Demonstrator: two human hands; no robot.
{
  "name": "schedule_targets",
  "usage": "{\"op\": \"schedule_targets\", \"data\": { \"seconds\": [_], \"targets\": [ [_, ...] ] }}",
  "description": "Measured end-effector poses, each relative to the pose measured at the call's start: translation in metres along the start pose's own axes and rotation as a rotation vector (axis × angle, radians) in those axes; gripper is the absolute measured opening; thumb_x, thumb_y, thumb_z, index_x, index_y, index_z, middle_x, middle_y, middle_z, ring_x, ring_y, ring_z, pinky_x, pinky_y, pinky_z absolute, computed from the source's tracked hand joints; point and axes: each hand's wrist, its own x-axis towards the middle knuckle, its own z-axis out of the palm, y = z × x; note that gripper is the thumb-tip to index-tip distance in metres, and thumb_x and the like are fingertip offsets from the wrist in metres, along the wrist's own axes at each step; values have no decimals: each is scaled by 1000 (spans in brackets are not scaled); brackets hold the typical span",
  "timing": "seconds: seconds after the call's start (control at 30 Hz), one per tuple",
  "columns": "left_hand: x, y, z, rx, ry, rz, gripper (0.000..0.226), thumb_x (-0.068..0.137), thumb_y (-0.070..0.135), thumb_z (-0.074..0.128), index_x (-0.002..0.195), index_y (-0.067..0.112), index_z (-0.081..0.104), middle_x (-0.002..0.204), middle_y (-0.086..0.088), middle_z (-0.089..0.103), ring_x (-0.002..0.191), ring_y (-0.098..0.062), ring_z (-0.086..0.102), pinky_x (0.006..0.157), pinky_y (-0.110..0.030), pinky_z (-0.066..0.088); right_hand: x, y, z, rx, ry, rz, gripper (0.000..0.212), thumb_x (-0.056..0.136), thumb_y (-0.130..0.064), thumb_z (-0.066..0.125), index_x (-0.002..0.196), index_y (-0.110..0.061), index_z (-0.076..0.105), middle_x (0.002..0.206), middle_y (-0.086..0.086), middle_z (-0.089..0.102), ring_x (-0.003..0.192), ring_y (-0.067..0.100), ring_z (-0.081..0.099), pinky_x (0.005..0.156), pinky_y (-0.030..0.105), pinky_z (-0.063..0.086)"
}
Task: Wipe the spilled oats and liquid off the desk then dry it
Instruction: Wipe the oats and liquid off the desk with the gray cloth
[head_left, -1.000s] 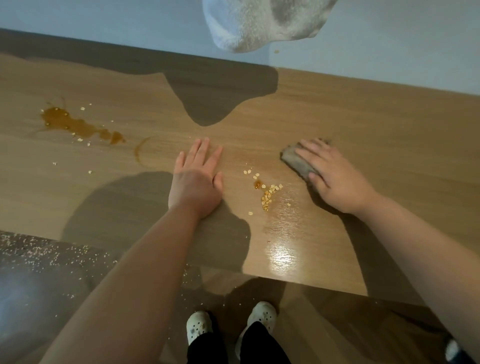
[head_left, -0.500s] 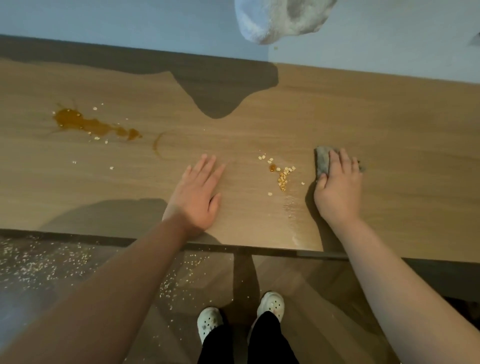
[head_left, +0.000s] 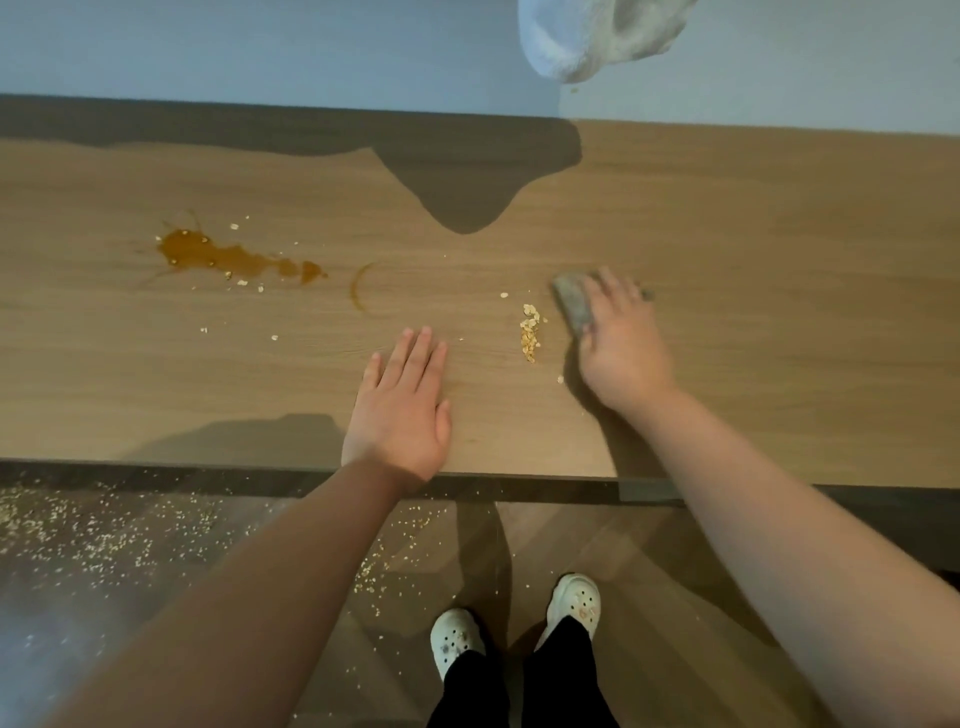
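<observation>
Now the right hand presses flat on a grey cloth on the desk — fingers spread, not gripping. Just left of it lies a line of oats; further left, beyond the flat, open left hand — an amber liquid puddle.
</observation>
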Motion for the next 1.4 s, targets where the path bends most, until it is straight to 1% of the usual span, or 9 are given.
{"op": "schedule_targets", "data": {
  "seconds": [0.17,0.37,0.53,0.63,0.83,0.97,1.1,1.2,1.4],
  "targets": [
    [0,0,-1,-14,2,12,63,101,36,21,155,14,-3,163,-5,-9,150,-21,-11,122,-43,-2,2,42,-11,43,83,316,57,98,-16,41,153,-12,26,162,11,18,149,34,12,122,47,11],
    [-1,-1,1,-46,21,25,61,101,36,19,156,13,3,164,-5,-3,151,-21,-7,123,-43,0,-5,46,-23,-20,-139,-124,57,101,-19,40,155,-20,22,163,0,15,150,23,9,123,42,7],
    [-1,-2,1,-60,37,24,62,101,35,26,156,14,6,164,-5,-1,151,-20,-5,123,-42,1,-50,63,-12,39,190,401,55,98,-17,40,152,-11,28,160,12,24,148,34,17,121,49,14],
    [-1,-2,2,-65,44,20,61,101,35,26,156,15,8,164,-5,1,151,-20,-5,123,-43,1,-84,32,4,25,253,595,57,97,-17,43,151,-7,27,159,15,24,147,37,18,121,52,14],
    [0,-2,0,-84,55,12,62,101,35,29,156,16,8,164,-4,0,151,-19,-5,123,-41,0,-86,-60,32,-27,111,331,61,99,-25,37,154,-8,18,162,14,13,149,37,10,122,50,7],
    [1,-5,-4,-150,32,31,64,100,36,36,156,19,8,164,-1,-2,150,-16,-7,122,-38,-4,-93,-22,24,-72,57,142,58,101,-25,34,155,-11,18,163,11,12,150,30,8,123,47,6],
    [-15,-29,-6,-287,51,-64,65,98,30,45,154,21,13,163,1,0,149,-16,-9,122,-41,-2,-117,28,12,-37,152,341,58,100,-22,38,154,-7,22,161,13,18,149,31,13,122,47,10],
    [-24,-60,-5,-224,92,-213,61,101,30,35,155,15,11,163,-5,2,150,-21,-6,122,-44,2,-112,0,19,-28,200,520,60,100,-23,39,153,-3,21,161,17,17,147,38,14,121,50,11],
    [-13,-63,-1,-82,61,-389,70,100,46,20,155,8,1,163,-9,-5,150,-23,-8,122,-47,2,-89,-95,45,-58,88,355,63,102,-33,31,156,-6,9,163,16,6,149,38,7,121,48,6]
  ]
}}
